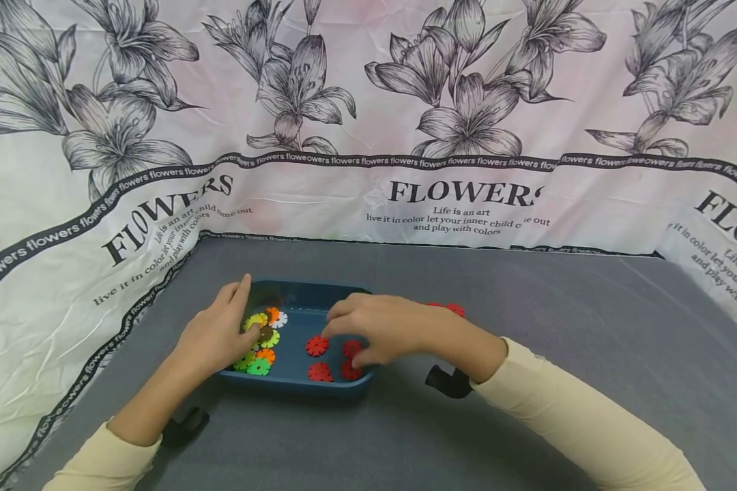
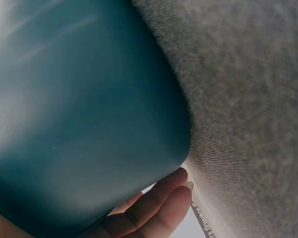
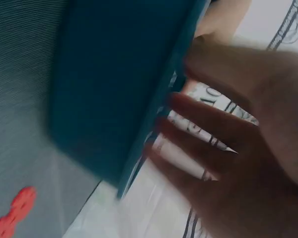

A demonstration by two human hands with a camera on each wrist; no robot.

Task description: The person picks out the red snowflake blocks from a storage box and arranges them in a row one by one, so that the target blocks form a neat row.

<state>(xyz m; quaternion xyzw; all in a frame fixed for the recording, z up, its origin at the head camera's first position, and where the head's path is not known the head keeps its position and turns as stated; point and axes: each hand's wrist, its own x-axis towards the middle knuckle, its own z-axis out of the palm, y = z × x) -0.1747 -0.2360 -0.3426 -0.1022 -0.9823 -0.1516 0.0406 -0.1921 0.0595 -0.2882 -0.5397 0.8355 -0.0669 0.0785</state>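
Observation:
A blue plastic tray [image 1: 307, 390] rests on the grey cloth. My left hand [image 1: 218, 334] grips its left wall, thumb inside over the rim and fingers along the outside; the left wrist view shows fingertips [image 2: 171, 198] against the outer wall. Yellow, green, orange and white notched plastic discs [image 1: 258, 367] lie heaped by that thumb, one brown among them. My right hand [image 1: 377, 327] reaches over the right rim, fingers spread and slightly bent above several red notched discs [image 1: 317, 346]. No disc shows between its fingers [image 3: 203, 111], which are blurred in the right wrist view.
More red discs [image 1: 454, 310] lie on the cloth behind the right forearm, partly hidden by it. A black strap piece [image 1: 448, 382] shows under the right wrist, another [image 1: 187, 426] by the left. Flower-printed fabric [image 1: 467, 123] rises behind and along the left side.

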